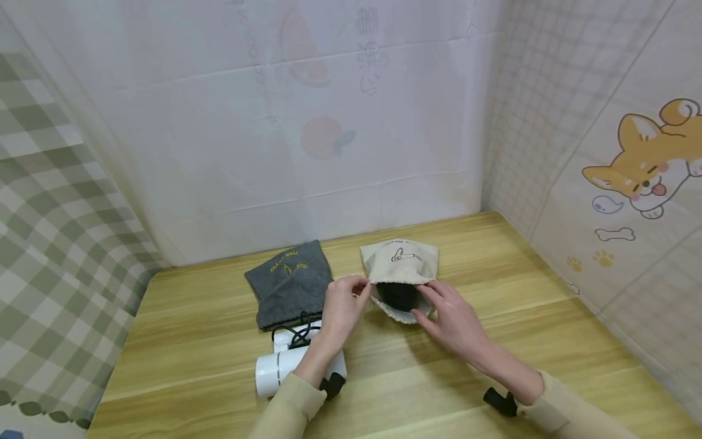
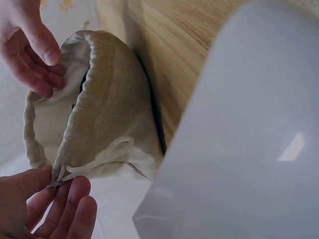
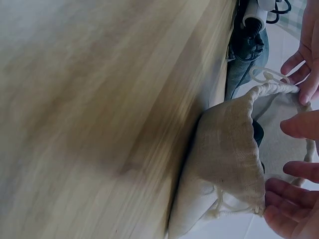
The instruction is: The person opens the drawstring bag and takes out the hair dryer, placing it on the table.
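A cream drawstring bag [image 1: 403, 259] with a dark printed hair-dryer drawing lies on the table, its gathered mouth spread toward me. Inside it shows a black thing [image 1: 399, 297], mostly hidden by the cloth. My left hand [image 1: 342, 305] pinches the left corner of the mouth between thumb and fingers, where a white cord [image 2: 107, 155] comes out. At the opposite side, my right hand [image 1: 452, 317] touches the rim with its fingers, the thumb apart from them at the opening. A white hair dryer [image 1: 269, 373] lies below my left hand, partly covered by the forearm.
Behind the hair dryer lies a dark grey drawstring bag [image 1: 293, 283] with yellow print. A black cord [image 1: 298, 335] loops over the dryer's handle. The wooden table [image 1: 186, 341] meets a white printed curtain [image 1: 219, 152] at the back and a patterned sheet [image 1: 576, 213] on the right.
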A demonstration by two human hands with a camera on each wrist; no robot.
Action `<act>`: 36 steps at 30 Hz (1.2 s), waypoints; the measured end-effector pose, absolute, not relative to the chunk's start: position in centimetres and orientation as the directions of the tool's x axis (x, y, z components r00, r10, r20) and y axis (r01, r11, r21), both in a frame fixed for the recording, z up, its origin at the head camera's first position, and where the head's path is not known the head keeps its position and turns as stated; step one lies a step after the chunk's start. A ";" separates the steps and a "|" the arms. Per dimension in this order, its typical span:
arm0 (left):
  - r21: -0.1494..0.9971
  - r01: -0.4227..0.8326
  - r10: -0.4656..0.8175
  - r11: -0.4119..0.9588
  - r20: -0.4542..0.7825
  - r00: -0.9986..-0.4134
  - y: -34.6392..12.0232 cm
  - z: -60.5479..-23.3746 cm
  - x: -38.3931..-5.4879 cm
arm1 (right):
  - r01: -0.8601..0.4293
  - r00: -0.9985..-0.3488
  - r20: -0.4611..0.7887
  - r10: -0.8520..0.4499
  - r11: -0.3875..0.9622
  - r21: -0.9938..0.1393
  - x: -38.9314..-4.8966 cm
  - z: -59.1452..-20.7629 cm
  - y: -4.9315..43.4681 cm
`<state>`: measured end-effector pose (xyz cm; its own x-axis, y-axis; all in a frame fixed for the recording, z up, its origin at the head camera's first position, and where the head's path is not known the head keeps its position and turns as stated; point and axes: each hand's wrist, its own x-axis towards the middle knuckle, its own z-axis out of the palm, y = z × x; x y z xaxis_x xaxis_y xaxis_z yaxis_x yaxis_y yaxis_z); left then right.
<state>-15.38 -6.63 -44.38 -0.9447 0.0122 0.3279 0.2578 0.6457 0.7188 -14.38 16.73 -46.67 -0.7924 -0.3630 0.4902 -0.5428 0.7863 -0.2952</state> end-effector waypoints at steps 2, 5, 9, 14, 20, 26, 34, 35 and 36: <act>0.713 0.249 0.015 0.655 0.317 -0.948 -6.7 -44.3 -15.4 | -0.530 -0.806 0.467 -0.364 0.794 -0.296 -14.5 -46.7 16.5; 0.698 0.234 0.023 0.677 0.298 -0.954 -6.7 -44.1 -15.4 | -0.511 -0.824 0.437 -0.360 0.805 -0.301 -14.6 -46.9 16.2; 0.684 0.218 0.027 0.696 0.278 -0.960 -6.7 -43.9 -15.6 | -0.496 -0.837 0.416 -0.355 0.815 -0.301 -15.0 -47.1 15.8; 0.676 0.198 0.023 0.710 0.259 -0.966 -6.8 -43.8 -15.6 | -0.473 -0.857 0.375 -0.353 0.828 -0.301 -15.7 -47.4 15.5; 0.690 0.179 0.026 0.701 0.226 -0.974 -6.9 -43.9 -15.8 | -0.465 -0.864 0.365 -0.348 0.829 -0.311 -16.7 -47.7 15.0; 0.650 0.187 0.042 0.736 0.232 -0.972 -7.2 -43.8 -15.7 | -0.459 -0.871 0.350 -0.345 0.825 -0.329 -17.7 -47.6 14.6; 0.593 0.210 0.112 0.777 0.198 -0.974 -6.7 -42.7 -15.3 | -0.509 -0.856 0.293 -0.427 0.797 -0.326 -20.0 -47.2 15.4; 0.590 0.210 0.112 0.780 0.198 -0.974 -6.6 -42.8 -15.4 | -0.524 -0.848 0.285 -0.447 0.788 -0.323 -20.4 -47.1 15.6; 0.586 0.211 0.112 0.782 0.201 -0.973 -6.6 -42.8 -15.4 | -0.543 -0.837 0.279 -0.470 0.777 -0.319 -20.8 -47.0 15.8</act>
